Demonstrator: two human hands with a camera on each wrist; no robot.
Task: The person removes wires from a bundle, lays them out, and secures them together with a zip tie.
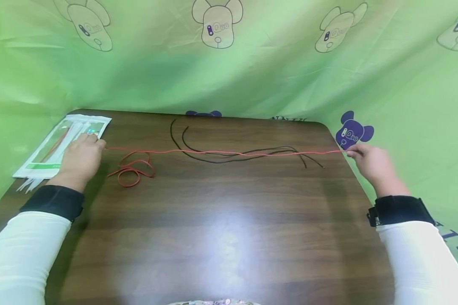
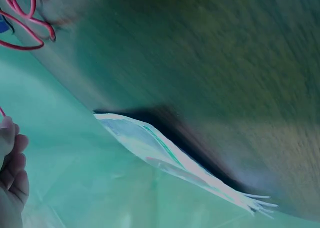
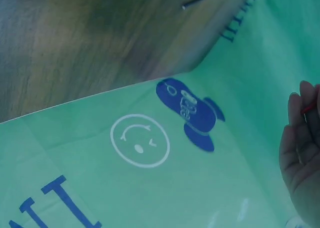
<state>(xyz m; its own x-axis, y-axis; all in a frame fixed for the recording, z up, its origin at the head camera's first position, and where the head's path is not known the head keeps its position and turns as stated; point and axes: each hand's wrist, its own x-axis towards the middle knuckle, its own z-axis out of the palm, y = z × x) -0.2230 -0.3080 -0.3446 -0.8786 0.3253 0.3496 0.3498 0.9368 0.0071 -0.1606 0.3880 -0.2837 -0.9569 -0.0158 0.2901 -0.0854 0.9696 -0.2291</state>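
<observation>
A thin red cord (image 1: 213, 151) is stretched nearly straight across the far half of the table. My left hand (image 1: 82, 156) pinches it near the left side, in front of a white plastic packet (image 1: 42, 159). At the right edge, my right hand (image 1: 374, 165) pinches the other end between thumb and fingers. A loose loop of red cord (image 1: 129, 185) lies on the table right of my left hand. Two dark cords (image 1: 229, 161) lie curved under the taut stretch. In the left wrist view, fingers (image 2: 17, 163) curl at the cord; the right wrist view shows red between fingers (image 3: 295, 138).
The brown wooden table (image 1: 213, 195) has green printed fabric (image 1: 149, 84) hanging behind it and along both sides. White strips (image 1: 30, 184) stick out from the packet's near end. The packet lies at the far left edge of the table.
</observation>
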